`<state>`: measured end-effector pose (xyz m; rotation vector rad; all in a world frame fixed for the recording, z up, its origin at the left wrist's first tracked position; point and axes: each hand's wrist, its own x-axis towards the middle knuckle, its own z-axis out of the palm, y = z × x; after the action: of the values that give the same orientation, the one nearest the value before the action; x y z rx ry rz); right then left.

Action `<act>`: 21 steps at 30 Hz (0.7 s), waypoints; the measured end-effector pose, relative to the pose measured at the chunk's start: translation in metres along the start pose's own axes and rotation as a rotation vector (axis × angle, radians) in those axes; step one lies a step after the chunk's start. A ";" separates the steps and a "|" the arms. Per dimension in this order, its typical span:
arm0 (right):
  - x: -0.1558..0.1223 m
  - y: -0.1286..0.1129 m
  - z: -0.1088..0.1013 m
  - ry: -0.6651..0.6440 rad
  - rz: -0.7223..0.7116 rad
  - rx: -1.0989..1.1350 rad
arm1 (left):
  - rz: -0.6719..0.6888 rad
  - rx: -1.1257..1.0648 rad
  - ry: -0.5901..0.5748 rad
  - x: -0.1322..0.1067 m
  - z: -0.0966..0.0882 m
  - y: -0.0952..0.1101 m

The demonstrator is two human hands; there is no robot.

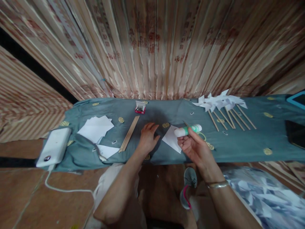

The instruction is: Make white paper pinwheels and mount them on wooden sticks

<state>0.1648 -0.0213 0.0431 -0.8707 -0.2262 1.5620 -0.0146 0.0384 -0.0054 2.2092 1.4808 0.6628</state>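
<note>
A white and green glue stick (187,130) lies sideways in my right hand (194,148), pinched between thumb and fingers. Under that hand a white sheet of paper (170,138) rests on the cloth, partly covered. Scissors (202,136) seem to lie just behind the glue stick; only a pale green loop and a thin tip show. My left hand (149,138) hovers or rests over the cloth left of the paper, fingers slightly bent, thumb apart, with nothing in it. Left of it lie several thin wooden sticks (129,133), side by side.
White paper sheets (95,128) and a white power bank (54,148) with a cable occupy the left end. A small red box of pins (140,108) stands at the back. Paper pinwheels (221,102) on sticks lie at right, near a dark device (295,133). Curtains (152,47) hang behind.
</note>
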 end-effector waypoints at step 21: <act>0.019 0.017 -0.002 -0.067 -0.023 -0.029 | -0.290 -1.290 0.080 -0.001 0.007 0.044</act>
<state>0.1541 -0.0084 0.0240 -0.8365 -0.3070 1.5711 0.0221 0.0212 0.0138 0.9654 0.8876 1.1537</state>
